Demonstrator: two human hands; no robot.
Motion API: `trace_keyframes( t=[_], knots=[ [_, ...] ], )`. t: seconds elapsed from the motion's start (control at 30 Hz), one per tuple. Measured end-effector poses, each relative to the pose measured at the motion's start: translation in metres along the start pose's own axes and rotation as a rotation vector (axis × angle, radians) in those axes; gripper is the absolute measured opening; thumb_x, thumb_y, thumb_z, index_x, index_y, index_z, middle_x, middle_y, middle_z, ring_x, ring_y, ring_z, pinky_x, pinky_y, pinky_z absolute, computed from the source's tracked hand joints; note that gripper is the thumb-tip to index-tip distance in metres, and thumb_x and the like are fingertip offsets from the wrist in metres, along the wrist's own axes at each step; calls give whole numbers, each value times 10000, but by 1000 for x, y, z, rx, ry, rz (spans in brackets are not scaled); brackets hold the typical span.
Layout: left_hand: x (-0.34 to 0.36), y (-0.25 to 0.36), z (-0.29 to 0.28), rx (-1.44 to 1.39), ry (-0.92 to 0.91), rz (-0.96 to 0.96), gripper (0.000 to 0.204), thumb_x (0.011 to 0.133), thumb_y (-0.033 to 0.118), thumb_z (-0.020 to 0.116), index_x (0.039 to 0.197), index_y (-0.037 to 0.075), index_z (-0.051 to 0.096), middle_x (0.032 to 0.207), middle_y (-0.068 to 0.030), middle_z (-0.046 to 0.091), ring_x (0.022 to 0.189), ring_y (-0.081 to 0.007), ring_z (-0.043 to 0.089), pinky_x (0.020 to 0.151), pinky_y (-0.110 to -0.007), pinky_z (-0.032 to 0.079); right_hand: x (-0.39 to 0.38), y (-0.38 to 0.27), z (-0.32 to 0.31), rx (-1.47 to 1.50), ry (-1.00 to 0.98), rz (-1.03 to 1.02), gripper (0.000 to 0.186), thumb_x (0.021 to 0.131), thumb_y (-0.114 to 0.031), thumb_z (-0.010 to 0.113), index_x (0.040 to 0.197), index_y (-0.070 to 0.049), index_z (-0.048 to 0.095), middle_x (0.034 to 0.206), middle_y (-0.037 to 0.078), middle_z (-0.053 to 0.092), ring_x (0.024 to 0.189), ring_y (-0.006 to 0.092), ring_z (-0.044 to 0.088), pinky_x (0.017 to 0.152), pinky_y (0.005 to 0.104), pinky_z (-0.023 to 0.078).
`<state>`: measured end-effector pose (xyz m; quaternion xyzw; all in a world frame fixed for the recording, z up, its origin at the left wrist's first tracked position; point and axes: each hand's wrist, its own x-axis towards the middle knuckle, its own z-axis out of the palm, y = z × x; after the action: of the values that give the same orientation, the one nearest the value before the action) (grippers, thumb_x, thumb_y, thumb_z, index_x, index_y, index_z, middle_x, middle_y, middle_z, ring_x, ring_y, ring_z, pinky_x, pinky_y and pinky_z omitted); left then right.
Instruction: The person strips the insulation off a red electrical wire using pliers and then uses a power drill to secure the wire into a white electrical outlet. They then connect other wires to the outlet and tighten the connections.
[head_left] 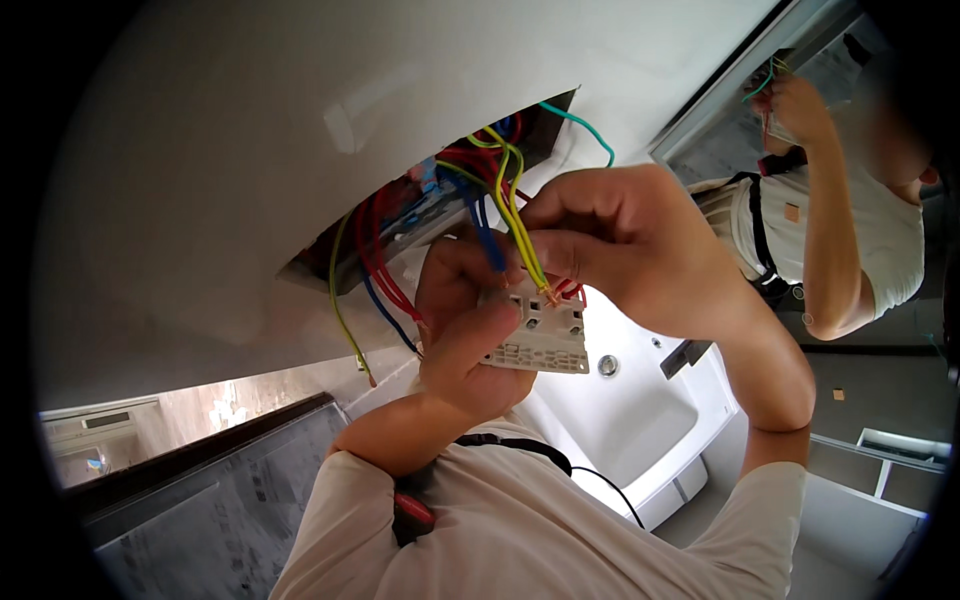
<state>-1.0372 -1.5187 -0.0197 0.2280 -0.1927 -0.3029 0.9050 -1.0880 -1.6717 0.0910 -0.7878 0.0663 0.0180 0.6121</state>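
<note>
My left hand is closed around a white wall socket or switch, gripping its left side; its back, with terminal holes and screws, faces me. My right hand pinches the yellow-green wires close to their stripped copper ends, just above that back. Blue wires run down to the unit's upper edge beside my left fingers; whether they sit in a terminal I cannot tell. A bit of red wire shows at its right edge, partly hidden by my right hand.
Wires come out of a wall opening. Red wires and a loose yellow-green wire hang at its left, a green wire at its right. Below lies a white washbasin. A mirror at the right reflects me.
</note>
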Motion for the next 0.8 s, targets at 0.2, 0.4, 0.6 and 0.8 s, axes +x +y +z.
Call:
trace_keyframes(
  t=[0.2,0.4,0.6,0.8],
  knots=[
    [-5,-9,1,135,17,99,299,784,90,584,1041,40,439,1075,-113,499,1063,-227,514,971,-397,457,-72,92,32,0,774,-678,150,990,34,474,1123,-4,535,905,99,566,633,90,444,534,244,384],
    [0,-24,-6,346,18,263,324,798,153,572,1062,15,443,1081,-159,537,984,-262,584,929,-414,515,-64,132,138,710,602,-489,965,975,-392,649,1616,-25,27,1619,150,236,1493,278,278,1220,453,220],
    [-12,-29,-12,414,-76,264,324,857,135,524,1150,29,437,1233,-151,511,1177,-273,547,1060,-474,450,-46,122,129,845,631,-465,876,1050,-354,540,1629,-69,-53,1636,143,210,1493,266,270,1215,443,242],
    [-27,-6,-12,795,-173,203,567,852,53,697,1338,42,405,1402,-168,399,1277,-256,427,1112,-425,344,-31,124,119,1106,610,-542,668,1037,-444,564,1539,-142,244,1592,133,352,1414,315,446,1149,524,408]
  ],
)
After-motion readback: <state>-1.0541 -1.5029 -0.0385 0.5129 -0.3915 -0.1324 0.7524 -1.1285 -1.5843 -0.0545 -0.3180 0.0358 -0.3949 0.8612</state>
